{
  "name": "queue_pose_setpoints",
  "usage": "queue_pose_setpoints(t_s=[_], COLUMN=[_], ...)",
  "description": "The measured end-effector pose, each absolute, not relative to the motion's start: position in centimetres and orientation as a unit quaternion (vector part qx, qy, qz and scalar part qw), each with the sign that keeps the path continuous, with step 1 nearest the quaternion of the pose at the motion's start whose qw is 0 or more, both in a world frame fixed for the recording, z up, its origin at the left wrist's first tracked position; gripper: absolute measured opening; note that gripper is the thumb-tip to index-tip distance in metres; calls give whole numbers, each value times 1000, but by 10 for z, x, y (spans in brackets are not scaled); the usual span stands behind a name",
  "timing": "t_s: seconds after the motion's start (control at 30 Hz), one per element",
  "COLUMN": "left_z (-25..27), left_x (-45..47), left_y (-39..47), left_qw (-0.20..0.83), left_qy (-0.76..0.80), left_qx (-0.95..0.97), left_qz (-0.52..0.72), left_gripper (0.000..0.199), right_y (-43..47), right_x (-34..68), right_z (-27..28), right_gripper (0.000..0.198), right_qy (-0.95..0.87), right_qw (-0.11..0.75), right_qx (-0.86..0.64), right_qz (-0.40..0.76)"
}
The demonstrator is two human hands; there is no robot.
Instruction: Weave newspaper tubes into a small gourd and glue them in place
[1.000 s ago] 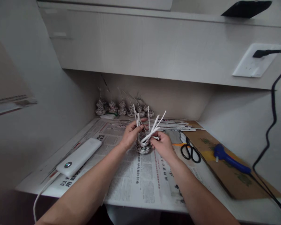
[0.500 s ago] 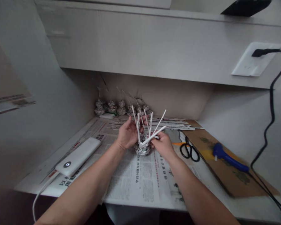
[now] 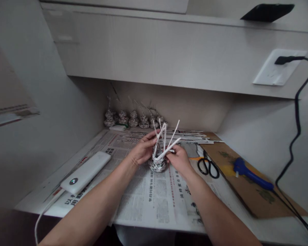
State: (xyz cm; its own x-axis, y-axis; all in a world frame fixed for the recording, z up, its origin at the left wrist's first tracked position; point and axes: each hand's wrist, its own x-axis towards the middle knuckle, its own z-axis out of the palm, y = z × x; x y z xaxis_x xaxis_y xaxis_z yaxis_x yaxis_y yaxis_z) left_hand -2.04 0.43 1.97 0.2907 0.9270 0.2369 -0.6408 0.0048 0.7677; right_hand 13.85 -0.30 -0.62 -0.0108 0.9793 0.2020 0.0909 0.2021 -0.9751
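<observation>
A small woven newspaper gourd (image 3: pixel 157 166) rests on the newspaper in front of me, its round base at the bottom. Several white rolled-paper sticks (image 3: pixel 170 136) poke up and outward from its top. At its left side, my left hand (image 3: pixel 145 148) is closed with thumb and fingers on one of the upright paper sticks, which leans inward. From the right, my right hand (image 3: pixel 179 159) pinches the gourd's side near the base of the slanting sticks. Its fingertips are partly hidden behind the sticks.
Several finished woven gourds (image 3: pixel 133 119) line the back wall. Loose paper sticks (image 3: pixel 192 137) lie before them. Black-handled scissors (image 3: pixel 208 167) and a blue glue gun (image 3: pixel 253 173) on cardboard (image 3: pixel 267 208) are at right. A white power bank (image 3: pixel 86 172) with a cable lies left.
My left hand has shifted slightly right and its fingers have closed in. The left-hand sticks now lean right, toward the middle. My right hand stays at the gourd's side.
</observation>
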Motion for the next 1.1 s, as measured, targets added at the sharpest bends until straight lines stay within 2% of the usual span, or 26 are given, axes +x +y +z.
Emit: queue_pose_setpoints(t_s=[0.13, 0.37, 0.47, 0.6, 0.7, 0.77, 0.93, 1.1], left_z=[16, 17, 21, 24, 24, 23, 12, 8], left_x=[-21, -19, -19, -20, -22, -24, -34, -39], left_y=[7, 7, 6, 7, 8, 9, 16, 18], left_qw=[696, 690, 684, 689, 684, 679, 677, 672], left_qy=[188, 199, 204, 233, 223, 218, 304, 281], left_qx=[404, 383, 392, 362, 362, 378, 442, 522], left_qz=[563, 581, 580, 583, 593, 591, 504, 444], left_gripper=[40, 24, 25, 45, 33, 31, 35, 36], right_y=[-4, -5, -4, -4, -5, -4, -3, -3], right_x=[139, 138, 138, 137, 137, 137, 140, 144], right_z=[-6, -3, -4, -3, -3, -3, 0, 5], right_gripper=[21, 21, 21, 21, 20, 19, 19, 17], right_qy=[-575, -575, -569, -555, -549, -544, -540, -541], right_qw=[521, 521, 524, 525, 531, 533, 529, 530], right_qx=[-464, -461, -458, -471, -470, -469, -451, -458], right_qz=[428, 430, 439, 440, 443, 448, 474, 466])
